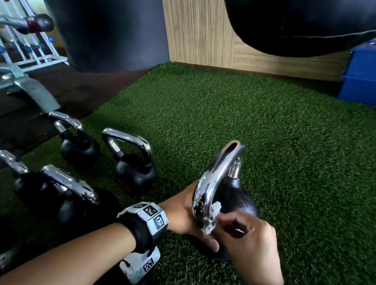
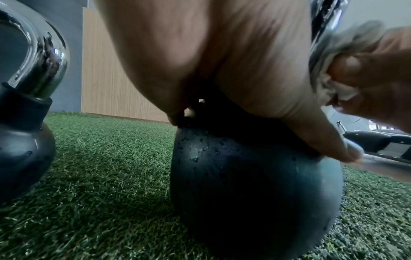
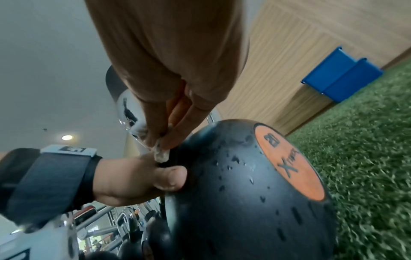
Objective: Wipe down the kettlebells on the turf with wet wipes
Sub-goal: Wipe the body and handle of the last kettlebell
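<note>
A black kettlebell (image 1: 243, 200) with a chrome handle (image 1: 216, 176) stands tilted on the green turf (image 1: 281, 132). My left hand (image 1: 183, 212) grips its ball from the left, thumb pressed on the near side (image 3: 171, 177). My right hand (image 1: 246, 234) pinches a crumpled white wet wipe (image 1: 211, 222) against the lower end of the handle. In the right wrist view the wipe (image 3: 161, 155) sits between my fingertips, above the wet ball with its orange label (image 3: 289, 163). Water drops dot the ball (image 2: 255, 184).
Several other chrome-handled kettlebells (image 1: 134, 166) stand in rows to the left on the turf. A black punching bag (image 1: 99, 12) and a metal rack (image 1: 11, 62) are at the back left. Two stacked blue bins (image 1: 375, 72) sit by the wooden wall.
</note>
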